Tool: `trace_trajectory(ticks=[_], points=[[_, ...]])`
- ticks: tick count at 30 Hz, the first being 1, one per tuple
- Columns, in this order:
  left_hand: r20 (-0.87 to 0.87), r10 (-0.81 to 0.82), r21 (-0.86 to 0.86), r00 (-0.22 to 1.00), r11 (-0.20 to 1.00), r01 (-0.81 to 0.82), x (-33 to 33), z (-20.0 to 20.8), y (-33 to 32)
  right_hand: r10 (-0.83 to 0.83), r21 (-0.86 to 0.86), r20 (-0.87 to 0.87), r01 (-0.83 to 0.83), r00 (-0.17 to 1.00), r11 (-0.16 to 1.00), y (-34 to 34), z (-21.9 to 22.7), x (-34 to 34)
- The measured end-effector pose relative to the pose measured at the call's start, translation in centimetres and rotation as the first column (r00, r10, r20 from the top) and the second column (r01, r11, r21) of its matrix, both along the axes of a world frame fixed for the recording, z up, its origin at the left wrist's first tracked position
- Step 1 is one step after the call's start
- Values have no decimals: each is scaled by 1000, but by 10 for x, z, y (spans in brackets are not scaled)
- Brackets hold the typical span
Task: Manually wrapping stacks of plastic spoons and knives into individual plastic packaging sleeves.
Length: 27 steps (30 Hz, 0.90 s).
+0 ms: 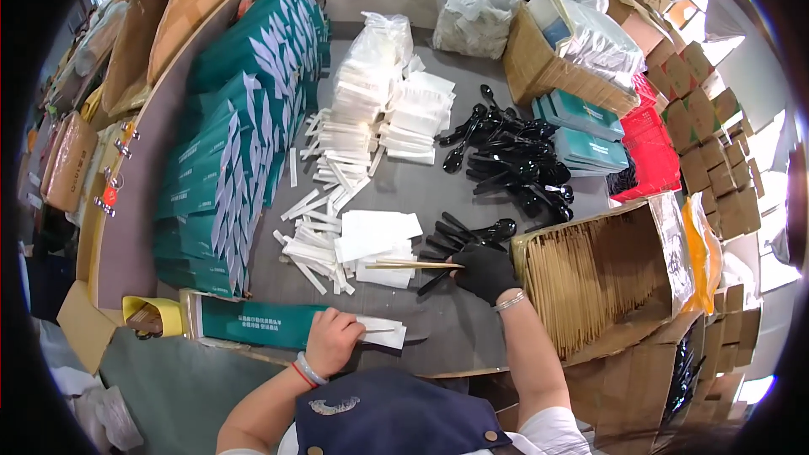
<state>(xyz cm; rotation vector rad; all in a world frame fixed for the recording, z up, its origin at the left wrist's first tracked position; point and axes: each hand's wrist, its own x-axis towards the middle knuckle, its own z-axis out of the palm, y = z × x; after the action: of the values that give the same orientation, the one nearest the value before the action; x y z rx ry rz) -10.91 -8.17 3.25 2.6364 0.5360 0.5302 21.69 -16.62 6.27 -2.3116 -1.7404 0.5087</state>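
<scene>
My right hand (487, 275), in a black glove, is closed on a pair of thin wooden chopsticks (396, 265) that point left over white paper packets (379, 234). Near the table's front edge my bare left hand (334, 340) has its fingers curled round a flat white packet (386, 333) with a narrow pale strip on it. Under and left of that hand lies a long teal paper sleeve (253, 323) in a shallow holder. Black plastic spoons (455, 234) lie just beyond my gloved hand. My left fingertips are partly hidden.
Stacked teal sleeves (202, 170) fill the left side. White packets (347, 147) and more black spoons (514, 156) cover the middle. At right stand a carton of chopsticks (590, 274), a red crate (647, 147) and an open carton (539, 67). A yellow container (173, 318) sits front left.
</scene>
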Motion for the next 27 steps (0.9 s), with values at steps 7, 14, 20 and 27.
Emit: trace_trajectory(ticks=[7,14,20,27], points=[[26,-28,-6,999,1000,28,-2,-2,-5,4,256,33,-12,999,967,-1,-1,-8],[-102,-71,68,992,995,79,-21,10,-11,-71,150,-2,71,997,986,-9,6,-51],[-158,-128,133,979,980,150,-30,8,-7,87,5,-194,-88,977,996,-12,-24,-126],[-134,3,-37,991,999,-8,-56,16,16,56,34,-146,-51,988,998,-43,-5,-105]])
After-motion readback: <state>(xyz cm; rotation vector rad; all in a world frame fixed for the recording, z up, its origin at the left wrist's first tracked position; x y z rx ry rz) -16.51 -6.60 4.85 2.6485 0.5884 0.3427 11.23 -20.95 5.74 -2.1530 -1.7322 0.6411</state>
